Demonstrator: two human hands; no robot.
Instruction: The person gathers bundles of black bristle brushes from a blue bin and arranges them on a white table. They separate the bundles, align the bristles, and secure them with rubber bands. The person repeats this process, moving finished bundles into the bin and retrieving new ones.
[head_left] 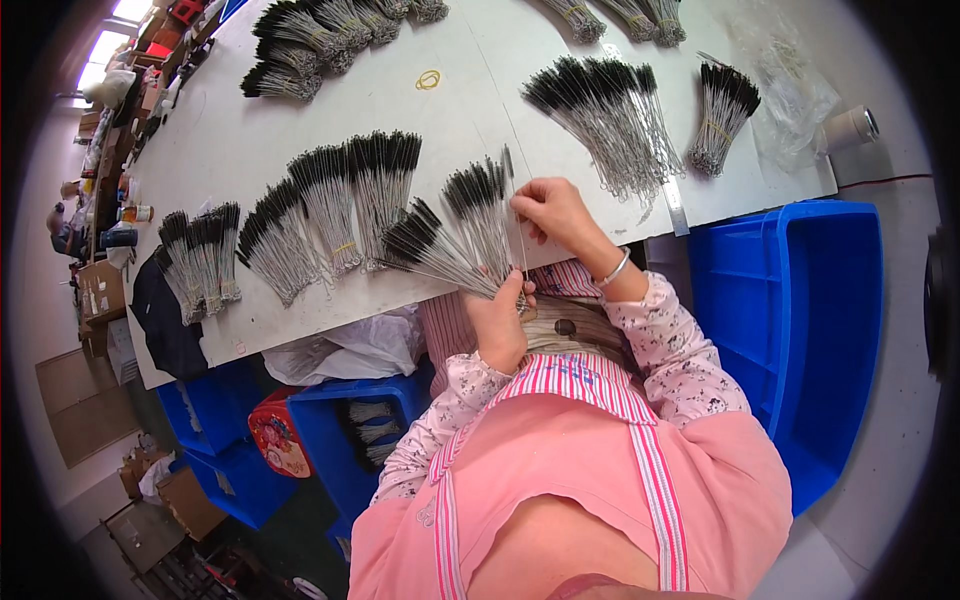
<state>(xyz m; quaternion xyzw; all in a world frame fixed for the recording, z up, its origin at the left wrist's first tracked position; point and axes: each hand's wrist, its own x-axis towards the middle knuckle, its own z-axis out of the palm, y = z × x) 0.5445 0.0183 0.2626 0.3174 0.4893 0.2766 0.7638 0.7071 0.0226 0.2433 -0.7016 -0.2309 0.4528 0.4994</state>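
Observation:
My left hand (497,328) is closed round the wire ends of a bunch of thin wire brushes (440,250) with black bristle heads. The bunch fans out in two clumps over the table's near edge. At the right side of the bunch, my right hand (556,212) is closed in a pinch on the stem of a single upright brush (507,162). To the left of my hands, several loose piles of the same brushes (328,200) lie on the white table (450,110), bristles pointing away from me.
More brushes (605,115) lie at the far right beside a tied bundle (722,118) and a metal ruler (677,208). Tied bundles (310,40) sit at the far left. Yellow rubber bands (428,79) lie mid-table. Blue crates (835,340) stand right and left below the table. Clear plastic (785,85) lies at right.

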